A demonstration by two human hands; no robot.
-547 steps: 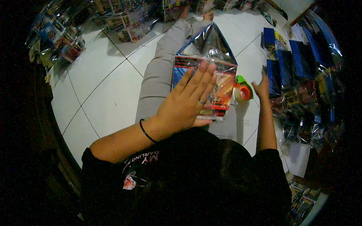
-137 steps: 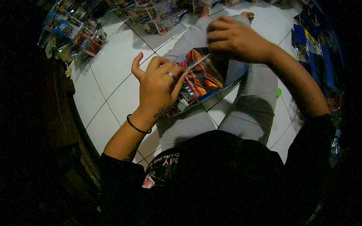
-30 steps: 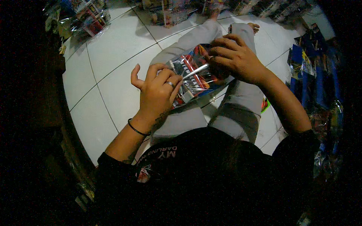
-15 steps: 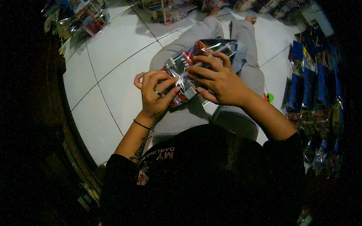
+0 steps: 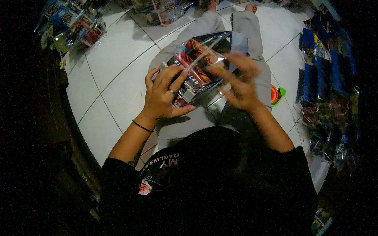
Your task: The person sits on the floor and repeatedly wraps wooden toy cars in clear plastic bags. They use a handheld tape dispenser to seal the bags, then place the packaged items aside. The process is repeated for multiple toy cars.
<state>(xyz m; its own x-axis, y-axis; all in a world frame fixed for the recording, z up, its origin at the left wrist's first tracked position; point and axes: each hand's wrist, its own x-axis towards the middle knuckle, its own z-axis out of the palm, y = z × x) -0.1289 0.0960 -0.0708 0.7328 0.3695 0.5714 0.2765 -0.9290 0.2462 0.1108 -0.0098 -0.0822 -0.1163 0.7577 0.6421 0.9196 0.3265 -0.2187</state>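
Note:
On my grey-trousered legs lies a flat packet in glossy clear plastic, with a dark, red and orange printed picture showing through. A shiny fold or strip of the plastic runs slantwise across its face. My left hand rests on the near left part of the packet, fingers spread flat over it and thumb stretched out along its near edge. At the packet's right side is my right hand, smeared by motion, its fingers apart. Whether its fingertips touch the plastic I cannot tell.
Right of my leg, a round orange and green thing lies on the white tiled floor. Rows of blue plastic-wrapped packets line the right side. More wrapped packets stand at far left and along the far edge.
My left fingers have gone from bunched to spread flat on the packet. My right hand has moved off the packet's face to the right, uncovering the printed picture. The round orange thing shows more fully.

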